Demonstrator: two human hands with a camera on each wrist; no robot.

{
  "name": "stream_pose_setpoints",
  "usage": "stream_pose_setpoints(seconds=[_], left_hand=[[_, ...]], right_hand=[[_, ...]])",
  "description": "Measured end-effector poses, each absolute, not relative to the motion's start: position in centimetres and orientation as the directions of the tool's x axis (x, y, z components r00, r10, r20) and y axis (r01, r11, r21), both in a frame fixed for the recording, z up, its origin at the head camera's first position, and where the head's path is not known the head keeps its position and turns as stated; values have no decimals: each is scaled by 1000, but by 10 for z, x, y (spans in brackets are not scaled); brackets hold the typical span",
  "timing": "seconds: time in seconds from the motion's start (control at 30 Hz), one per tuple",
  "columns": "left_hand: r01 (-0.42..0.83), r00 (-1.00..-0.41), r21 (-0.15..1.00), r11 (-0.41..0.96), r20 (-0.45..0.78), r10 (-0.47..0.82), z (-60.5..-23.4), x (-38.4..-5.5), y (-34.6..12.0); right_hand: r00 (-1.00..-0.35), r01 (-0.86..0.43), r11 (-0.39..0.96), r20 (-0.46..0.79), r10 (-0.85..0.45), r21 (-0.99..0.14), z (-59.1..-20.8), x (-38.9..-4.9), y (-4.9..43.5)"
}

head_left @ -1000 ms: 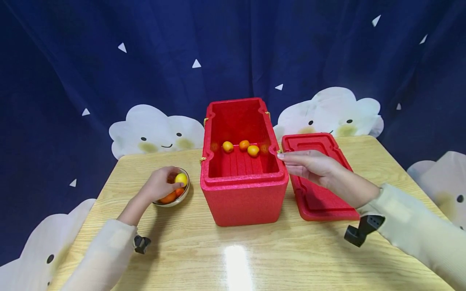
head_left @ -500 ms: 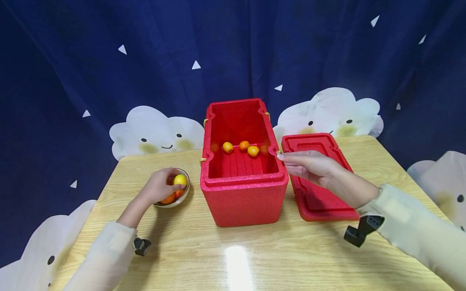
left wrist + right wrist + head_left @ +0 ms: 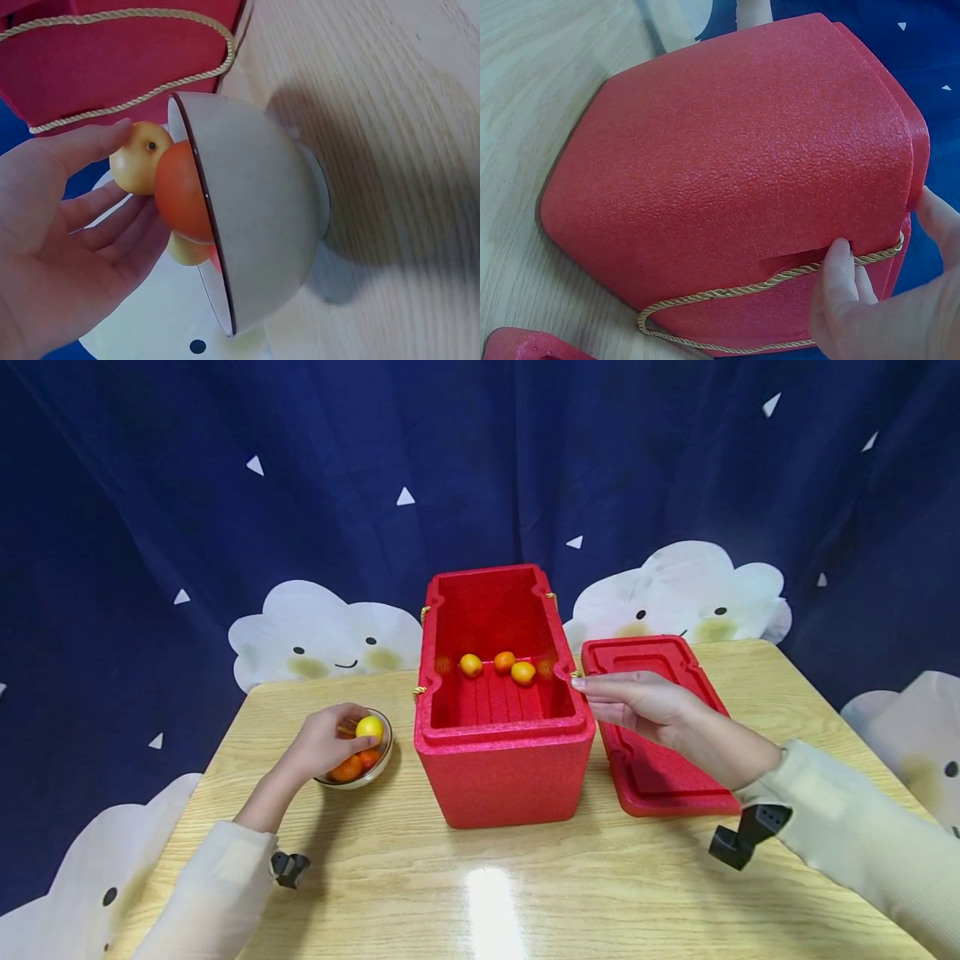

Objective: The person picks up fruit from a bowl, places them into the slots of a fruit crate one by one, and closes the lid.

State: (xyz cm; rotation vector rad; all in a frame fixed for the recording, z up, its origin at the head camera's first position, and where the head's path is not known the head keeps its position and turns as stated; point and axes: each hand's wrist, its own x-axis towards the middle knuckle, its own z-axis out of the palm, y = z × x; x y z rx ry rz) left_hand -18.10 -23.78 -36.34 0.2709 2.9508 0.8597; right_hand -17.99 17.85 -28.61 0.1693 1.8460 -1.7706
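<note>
At the left, my left hand (image 3: 327, 745) reaches over a pale dark-rimmed bowl (image 3: 262, 195) and pinches a small round yellow fruit (image 3: 369, 728) between thumb and fingers. Orange-red fruit (image 3: 181, 192) lies under and beside it in the bowl. In the left wrist view the yellow fruit sits at the bowl's mouth, a dark stem spot showing. My right hand (image 3: 648, 702) holds the right rim of the lidless red box (image 3: 510, 785), thumb at the rim and fingers on the outer wall by the gold rope handle (image 3: 765, 283). Three orange-yellow fruits (image 3: 523, 673) lie inside the box.
A red lid (image 3: 667, 760) lies flat on the wooden table (image 3: 390, 885), right of the box and partly under my right forearm. Behind the table hangs a dark blue curtain (image 3: 330, 468) with white cloud shapes (image 3: 322, 627).
The yellow fruit has shifted slightly left in the head view, with my left hand's fingers around it. My right hand and the box hold their place.
</note>
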Motion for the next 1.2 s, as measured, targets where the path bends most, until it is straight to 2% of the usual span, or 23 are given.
stream_pose_setpoints(seconds=[1.2], left_hand=[[229,-973,620,750,116,200,-341,-184,-226]], right_hand=[[-835,457,93,-462,-298,-885,-287,-180,178]])
